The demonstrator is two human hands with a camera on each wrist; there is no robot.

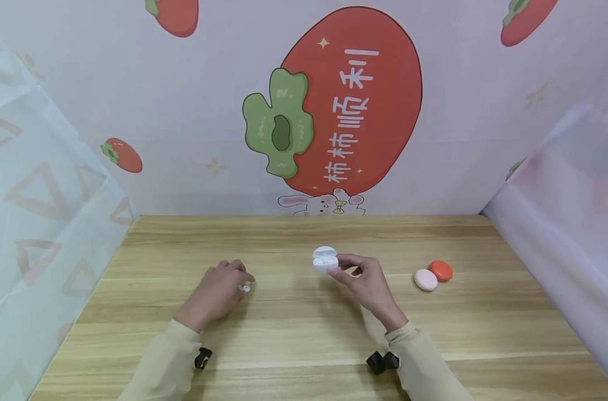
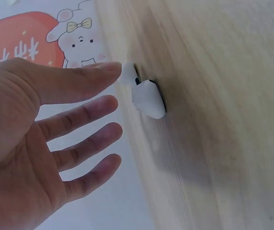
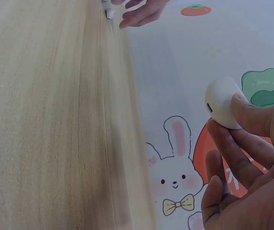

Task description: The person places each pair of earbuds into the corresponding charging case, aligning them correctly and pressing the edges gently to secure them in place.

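From my seat away from the rig, I see a pale backdrop (image 1: 193,100) printed with red persimmons and a rabbit, rising behind the far edge of a wood-grain table (image 1: 293,345). Two beige sleeves (image 1: 158,362) reach in over the near edge, with black wrist devices (image 1: 383,362) beside the cuffs.

Midway between the left and right edges, nearer the far edge, the right hand (image 1: 371,284) holds a small white case (image 1: 325,263). Its lid is raised, and the thumb and fingers pinch it at the side. My right wrist view shows its rounded back with a dark slot, lifted off the wood, while the other fingers bend loosely below it.

Toward the left edge, the left hand (image 1: 218,292) is low over the table, grasping nothing that I can make out. In its wrist view three fingers are spread apart and loosely extended, and the thumb points at two white earbuds (image 2: 149,99) lying close together on the wood. The thumb's tip meets the outline of the farther one; I cannot tell whether it touches.

Nearer the right edge, a pink disc (image 1: 426,280) and a red disc (image 1: 441,270) lie side by side, the red one closer to the far right corner.
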